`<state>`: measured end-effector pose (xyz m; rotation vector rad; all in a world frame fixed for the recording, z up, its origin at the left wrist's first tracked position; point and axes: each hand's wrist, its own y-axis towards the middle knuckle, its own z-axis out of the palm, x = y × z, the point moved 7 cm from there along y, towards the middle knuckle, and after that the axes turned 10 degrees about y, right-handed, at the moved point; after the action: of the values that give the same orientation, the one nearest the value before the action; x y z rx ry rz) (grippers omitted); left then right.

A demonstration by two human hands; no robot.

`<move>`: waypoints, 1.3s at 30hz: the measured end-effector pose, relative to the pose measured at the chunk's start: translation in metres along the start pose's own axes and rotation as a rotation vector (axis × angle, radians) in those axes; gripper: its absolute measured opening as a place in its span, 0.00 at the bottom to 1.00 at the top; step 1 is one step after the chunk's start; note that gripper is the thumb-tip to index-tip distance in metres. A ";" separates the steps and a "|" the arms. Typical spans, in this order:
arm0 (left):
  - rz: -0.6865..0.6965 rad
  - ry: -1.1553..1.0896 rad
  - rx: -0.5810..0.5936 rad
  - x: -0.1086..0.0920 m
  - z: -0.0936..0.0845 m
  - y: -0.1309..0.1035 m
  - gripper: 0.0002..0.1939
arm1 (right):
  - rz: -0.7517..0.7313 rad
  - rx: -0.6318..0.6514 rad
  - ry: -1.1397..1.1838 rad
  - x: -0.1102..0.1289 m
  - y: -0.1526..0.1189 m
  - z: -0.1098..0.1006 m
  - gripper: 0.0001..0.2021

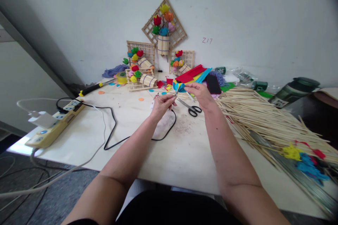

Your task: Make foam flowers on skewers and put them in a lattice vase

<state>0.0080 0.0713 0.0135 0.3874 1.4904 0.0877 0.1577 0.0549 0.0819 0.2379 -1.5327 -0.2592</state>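
My left hand (pixel 164 104) is closed in a pinch around the short stem below a small blue craft flower (pixel 179 87). With thumb and forefinger together, my right hand (pixel 198 92) grips the right side of the blue petals. The flower is held up above the table, between both hands. Black-handled scissors (pixel 194 110) lie just beneath my right hand, blades toward the left hand. A black cable (pixel 174 123) curves close below my left hand, and what it leads to is partly hidden there.
A long heap of thin wooden sticks (pixel 264 112) covers the right side. Lattice panels with coloured flowers (pixel 164 24) hang on or lean against the wall. At left lies a power strip (pixel 54 126) with cables. A dark bottle (pixel 294 91) and coloured sheets (pixel 191 74) are farther back.
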 end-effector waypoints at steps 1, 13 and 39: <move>0.000 0.003 -0.001 0.000 0.000 0.000 0.20 | 0.002 -0.002 0.001 0.000 0.000 0.000 0.07; -0.003 -0.007 0.011 -0.001 0.002 -0.001 0.18 | 0.002 -0.001 -0.016 0.000 0.000 -0.001 0.06; 0.110 -0.016 -0.114 -0.020 -0.002 -0.007 0.15 | 0.057 -0.152 0.135 -0.013 0.003 -0.008 0.06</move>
<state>0.0027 0.0591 0.0304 0.3765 1.4408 0.2557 0.1652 0.0614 0.0707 0.0896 -1.3768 -0.3071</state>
